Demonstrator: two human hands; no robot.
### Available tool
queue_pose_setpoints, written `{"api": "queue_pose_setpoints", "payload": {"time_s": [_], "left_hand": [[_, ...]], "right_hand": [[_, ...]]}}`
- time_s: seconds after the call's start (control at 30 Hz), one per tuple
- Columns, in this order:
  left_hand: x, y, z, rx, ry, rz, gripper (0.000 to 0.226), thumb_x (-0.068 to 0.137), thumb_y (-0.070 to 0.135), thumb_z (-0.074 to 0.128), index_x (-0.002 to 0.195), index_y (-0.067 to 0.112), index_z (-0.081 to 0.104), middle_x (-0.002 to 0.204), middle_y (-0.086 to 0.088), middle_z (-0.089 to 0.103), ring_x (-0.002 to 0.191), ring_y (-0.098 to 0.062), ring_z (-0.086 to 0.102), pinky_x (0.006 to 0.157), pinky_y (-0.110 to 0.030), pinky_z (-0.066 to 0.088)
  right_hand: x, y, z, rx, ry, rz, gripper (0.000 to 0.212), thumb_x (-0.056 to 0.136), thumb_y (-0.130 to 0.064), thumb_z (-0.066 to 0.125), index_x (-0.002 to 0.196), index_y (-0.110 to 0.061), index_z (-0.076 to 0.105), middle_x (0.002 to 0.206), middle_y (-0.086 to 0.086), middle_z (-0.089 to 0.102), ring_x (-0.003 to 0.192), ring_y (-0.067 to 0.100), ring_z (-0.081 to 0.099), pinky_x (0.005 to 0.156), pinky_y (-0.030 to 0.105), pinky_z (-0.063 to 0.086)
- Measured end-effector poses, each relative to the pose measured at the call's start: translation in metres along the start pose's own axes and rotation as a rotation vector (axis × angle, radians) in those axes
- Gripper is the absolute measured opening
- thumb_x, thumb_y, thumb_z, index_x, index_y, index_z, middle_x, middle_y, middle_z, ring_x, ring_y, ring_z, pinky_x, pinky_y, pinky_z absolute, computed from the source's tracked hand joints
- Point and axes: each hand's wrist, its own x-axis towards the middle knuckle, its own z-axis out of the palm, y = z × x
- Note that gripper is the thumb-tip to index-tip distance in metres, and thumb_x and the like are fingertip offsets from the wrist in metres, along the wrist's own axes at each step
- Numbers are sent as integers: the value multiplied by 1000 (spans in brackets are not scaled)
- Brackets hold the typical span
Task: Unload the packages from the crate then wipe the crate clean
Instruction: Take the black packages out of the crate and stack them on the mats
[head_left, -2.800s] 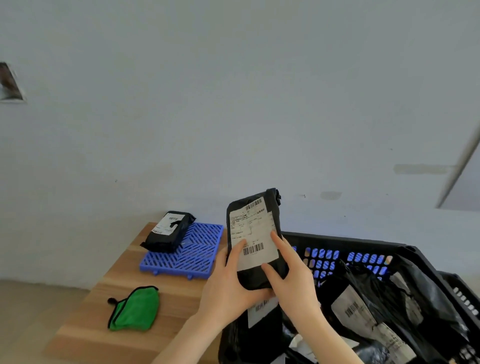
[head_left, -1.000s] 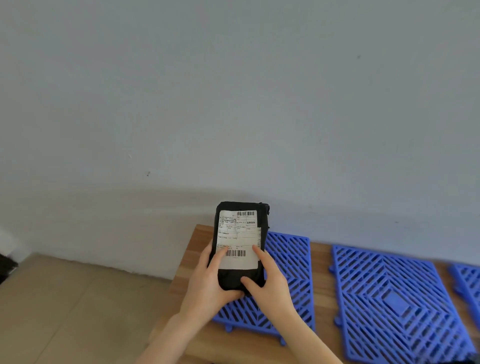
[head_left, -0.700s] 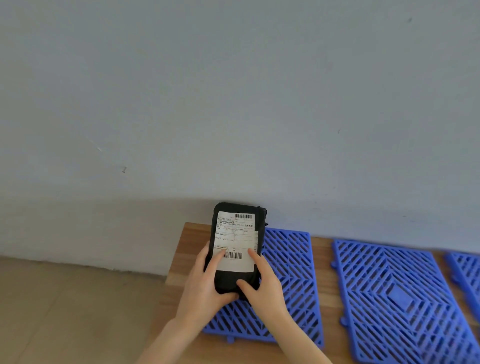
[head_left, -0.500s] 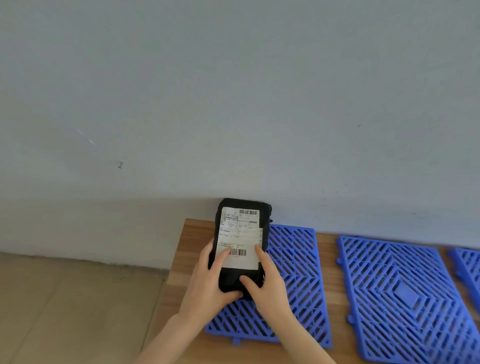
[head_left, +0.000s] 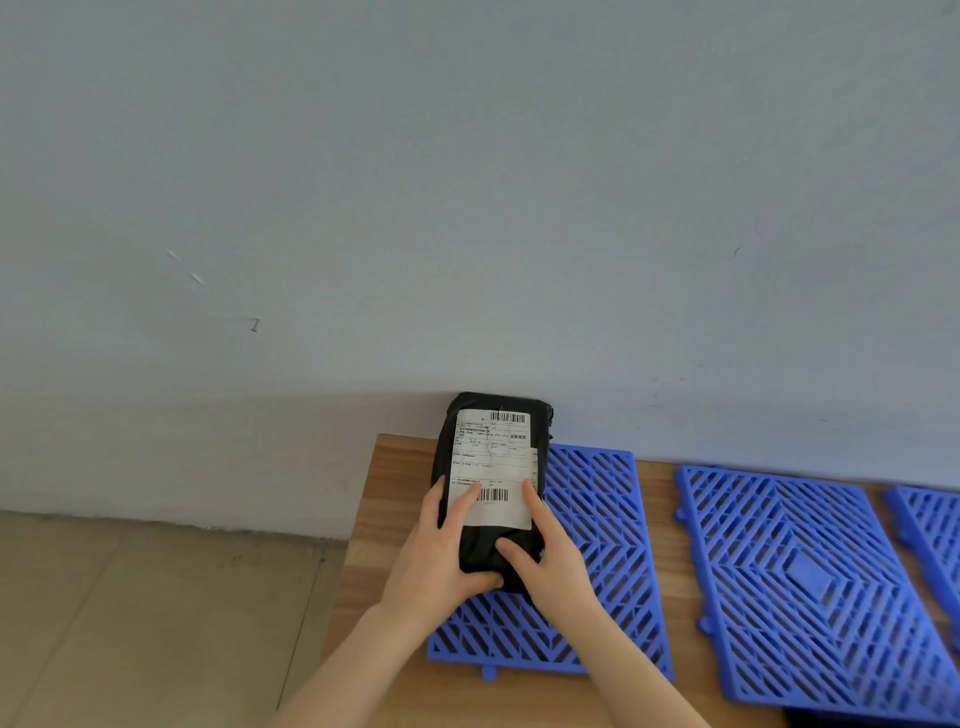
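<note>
At the near edge of the worktop (head_left: 363, 525) two bare forearms come up into view, and both hands are clamped on one package (head_left: 493, 488). The left hand (head_left: 441, 556) wraps its lower left side, thumb laid on the white label beside the barcode; the right hand (head_left: 545, 561) takes the lower right side, one finger along the label's right edge and the thumb pressed on the black wrap below it. Each grip is clenched on the package, which stands tilted up with its label facing the camera, probably so the label can be read or so it can be set down squarely. Its lower end is hidden by the hands, so I cannot tell if it touches anything. It sits over the left mat (head_left: 597, 545), near the worktop's left edge, which seems the chosen spot for unloaded parcels.

Count: one package, two hands, three blue mats, namely the left mat, a middle mat (head_left: 800, 582) apart from it, and a third mat (head_left: 930, 525) cut off at the right edge. Neither crate nor cloth is in view. Beyond stands a plain wall (head_left: 467, 208).
</note>
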Motion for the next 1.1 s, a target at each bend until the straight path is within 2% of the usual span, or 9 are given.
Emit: {"api": "queue_pose_setpoints", "payload": {"time_s": [0.1,0.2,0.27,0.4,0.57,0.7,0.9,1.0,1.1], "left_hand": [[-1,5,-4,63,-31,-42,108,69,55,77,152,39,10,160,6,-11,138,-24,34,100,-31,47],[-4,12,-12,167,-41,-68,104,69,59,75,152,39,14,160,-3,-21,147,-31,7,116,-44,30],[-8,18,-18,222,17,-38,98,70,55,76,150,36,23,160,-6,-18,148,-31,1,118,-45,22],[-19,52,-23,186,163,20,72,79,35,76,142,27,42,160,-4,11,145,-25,21,116,-39,28],[-35,127,-11,81,273,141,42,89,24,67,130,24,56,145,4,38,130,-15,43,106,-32,40],[-57,198,19,55,340,269,32,91,20,64,122,21,60,132,9,45,122,-8,46,97,-19,36],[-94,313,87,-16,345,451,23,92,17,64,115,19,63,117,9,51,108,-8,54,89,-21,40],[-103,356,119,-11,324,517,23,91,18,65,114,20,63,113,10,51,106,-9,55,91,-24,43],[-108,390,145,-21,274,582,22,91,17,64,112,22,62,110,14,49,106,-6,53,89,-18,39]], "right_hand": [[-2,-8,-4,-127,-2,-20,74,93,-25,61,151,-31,16,157,-3,23,140,13,29,110,28,34],[-12,-21,-22,-197,45,-56,68,93,-31,60,150,-29,22,157,-2,23,143,13,23,115,33,29],[-22,-29,-40,-219,63,-92,65,93,-33,59,149,-28,27,154,-4,27,141,11,26,114,31,28],[-49,-40,-85,-277,103,-144,59,95,-36,55,148,-23,31,151,-5,32,138,11,32,108,24,29],[-96,-37,-146,-250,163,-218,52,96,-37,53,144,-27,36,146,-8,38,132,11,38,105,25,34],[-145,-20,-203,-250,251,-278,46,96,-32,55,140,-25,44,141,-7,43,128,12,44,100,23,37],[-215,30,-293,-244,368,-303,39,96,-30,55,134,-27,49,134,-8,50,123,9,47,100,27,43],[-244,53,-329,-224,412,-277,39,97,-29,55,135,-25,49,134,-8,50,123,8,47,102,29,44],[-269,76,-356,-210,465,-252,38,96,-27,55,134,-24,51,133,-8,51,123,8,48,101,28,44]]}}
